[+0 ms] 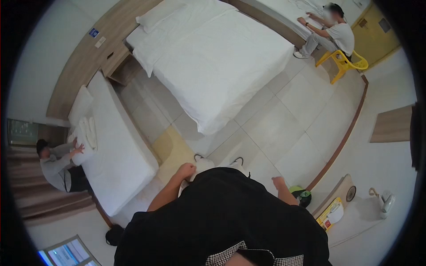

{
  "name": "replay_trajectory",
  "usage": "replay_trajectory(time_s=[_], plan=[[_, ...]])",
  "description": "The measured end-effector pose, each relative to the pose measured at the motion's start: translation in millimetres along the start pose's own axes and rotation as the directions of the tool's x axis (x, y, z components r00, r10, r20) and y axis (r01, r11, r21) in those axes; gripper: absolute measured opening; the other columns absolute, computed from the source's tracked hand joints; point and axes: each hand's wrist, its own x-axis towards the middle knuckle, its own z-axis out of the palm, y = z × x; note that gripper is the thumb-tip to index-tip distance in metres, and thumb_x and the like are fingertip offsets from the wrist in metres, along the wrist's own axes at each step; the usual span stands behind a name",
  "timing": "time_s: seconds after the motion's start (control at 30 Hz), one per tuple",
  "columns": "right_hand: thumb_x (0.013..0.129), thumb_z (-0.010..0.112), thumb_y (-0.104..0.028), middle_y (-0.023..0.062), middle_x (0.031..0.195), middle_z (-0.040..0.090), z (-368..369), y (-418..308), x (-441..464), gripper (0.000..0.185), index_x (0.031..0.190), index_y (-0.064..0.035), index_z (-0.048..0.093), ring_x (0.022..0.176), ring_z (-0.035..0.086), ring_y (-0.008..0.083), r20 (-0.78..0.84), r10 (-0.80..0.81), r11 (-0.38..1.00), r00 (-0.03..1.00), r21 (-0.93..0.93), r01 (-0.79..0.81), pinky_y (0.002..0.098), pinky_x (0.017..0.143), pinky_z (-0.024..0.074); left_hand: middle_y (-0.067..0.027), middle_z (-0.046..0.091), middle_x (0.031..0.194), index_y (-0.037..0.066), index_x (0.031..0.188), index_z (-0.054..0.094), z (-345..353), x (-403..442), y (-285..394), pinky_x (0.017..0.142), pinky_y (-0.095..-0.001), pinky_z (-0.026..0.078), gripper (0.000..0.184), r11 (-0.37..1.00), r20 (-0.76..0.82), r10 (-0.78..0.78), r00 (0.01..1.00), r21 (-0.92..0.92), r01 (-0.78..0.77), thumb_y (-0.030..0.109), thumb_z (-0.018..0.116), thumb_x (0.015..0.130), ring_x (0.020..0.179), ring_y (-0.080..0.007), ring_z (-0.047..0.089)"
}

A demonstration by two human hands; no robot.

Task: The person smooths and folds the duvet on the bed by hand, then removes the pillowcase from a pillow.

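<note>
My left hand [187, 171] hangs low beside my left leg with its fingers curled in, and no object shows in it. It is nearest the foot corner of the narrow bed [117, 155] on the left. On the other side, my right hand [279, 182] hangs away from my body, its small visible part also curled with no object showing. Close to it on the floor are a green and black item [301, 195] that I cannot make out clearly and the wall edge. Neither hand touches anything in view. My shoe tips [239, 160] point toward the large white bed [217, 62].
One person [57, 166] leans over folded white bedding [86, 135] at the left. Another person [339, 37] sits on a yellow chair [341, 64] by a far bed. A shelf [339, 195] with a hairdryer [387, 204] above it projects at the right; a screen [69, 252] is lower left.
</note>
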Motion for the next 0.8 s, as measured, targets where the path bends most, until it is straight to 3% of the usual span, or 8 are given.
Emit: replay_trajectory(time_s=[0.07,0.27,0.37,0.47,0.57,0.67,0.7,0.8], plan=[[0.087,0.061,-0.029,0.0216,0.070,0.064,-29.4,-7.8,23.0,0.030,0.081,0.0003,0.064,0.070,0.067,0.0328,-0.090,-0.325,0.916,0.941,-0.279,0.290,0.0408,0.064,0.0523,-0.0268,0.067,0.088,-0.001,0.086,0.072,0.6,-14.5,-39.9,0.076,-0.0492,0.051,0.039,0.997,-0.083,-0.077,0.994,0.006,0.078,0.034,0.055,0.082,0.083,-0.0423,0.066],[0.081,0.064,-0.032,0.0250,0.078,0.067,-108.4,-108.1,34.6,0.032,0.077,-0.0003,0.068,0.069,0.066,0.0340,0.002,0.134,0.915,0.991,0.383,-0.125,0.0412,0.062,0.0513,-0.0284,0.067,0.090,-0.002,0.084,0.072,20.4,-52.9,-155.5,0.082,-0.0503,0.050,0.038,0.949,-0.161,-0.315,0.935,-0.034,0.314,0.031,0.054,0.080,0.086,-0.0459,0.065],[0.082,0.064,-0.033,0.0256,0.075,0.065,-100.8,-119.3,46.1,0.034,0.080,0.0002,0.070,0.065,0.065,0.0325,-0.215,-0.361,0.905,0.907,0.153,0.397,0.0426,0.059,0.0504,-0.0279,0.068,0.089,-0.002,0.087,0.072,15.9,-67.7,-151.9,0.081,-0.0487,0.051,0.039,0.961,-0.164,-0.267,0.950,-0.121,0.249,0.033,0.055,0.081,0.086,-0.0447,0.065],[0.083,0.061,-0.035,0.0197,0.066,0.061,-80.0,-135.2,60.8,0.034,0.085,-0.0031,0.072,0.059,0.061,0.0293,-0.215,-0.401,0.886,0.890,0.156,0.437,0.0450,0.055,0.0490,-0.0258,0.068,0.086,-0.003,0.087,0.072,4.6,-74.3,-126.6,0.077,-0.0469,0.051,0.040,0.895,-0.160,-0.359,0.920,-0.337,0.291,0.034,0.057,0.081,0.081,-0.0415,0.066],[0.085,0.059,-0.034,0.0136,0.061,0.054,-103.9,-193.8,36.5,0.030,0.088,-0.0086,0.074,0.056,0.056,0.0261,0.235,0.007,0.927,0.972,0.363,-0.094,0.0463,0.053,0.0475,-0.0228,0.069,0.081,-0.002,0.086,0.072,8.6,-52.8,-161.8,0.074,-0.0452,0.051,0.041,0.915,-0.157,-0.272,0.949,-0.346,0.205,0.035,0.058,0.081,0.077,-0.0361,0.068],[0.076,0.068,-0.038,0.0080,0.050,0.042,-112.1,-256.1,26.6,0.043,0.056,-0.0041,0.049,0.039,0.043,0.0235,0.327,0.145,0.880,0.934,0.389,-0.273,0.0412,0.043,0.0393,-0.0181,0.071,0.079,-0.003,0.091,0.070,-18.0,-42.0,-212.2,0.061,-0.0434,0.052,0.037,0.806,0.020,-0.379,0.925,-0.485,0.340,0.030,0.056,0.086,0.065,-0.0286,0.069],[0.074,0.068,-0.040,0.0146,0.056,0.054,-93.7,-254.2,41.1,0.044,0.062,0.0016,0.058,0.052,0.057,0.0309,0.288,0.038,0.891,0.957,0.424,-0.164,0.0447,0.053,0.0475,-0.0174,0.071,0.079,-0.004,0.093,0.069,-33.6,-40.1,-224.3,0.059,-0.0428,0.053,0.036,0.737,0.094,-0.418,0.904,-0.546,0.398,0.029,0.056,0.087,0.063,-0.0273,0.069],[0.079,0.063,-0.039,0.0272,0.084,0.067,-97.0,-332.6,44.6,0.048,0.082,0.0081,0.067,0.086,0.065,0.0413,0.018,0.012,0.990,1.000,0.140,-0.014,0.0464,0.078,0.0515,-0.0148,0.071,0.078,-0.006,0.095,0.066,-72.0,-13.1,-290.6,0.055,-0.0393,0.055,0.030,0.676,0.066,-0.423,0.904,-0.641,0.363,0.021,0.052,0.090,0.062,-0.0239,0.070]])
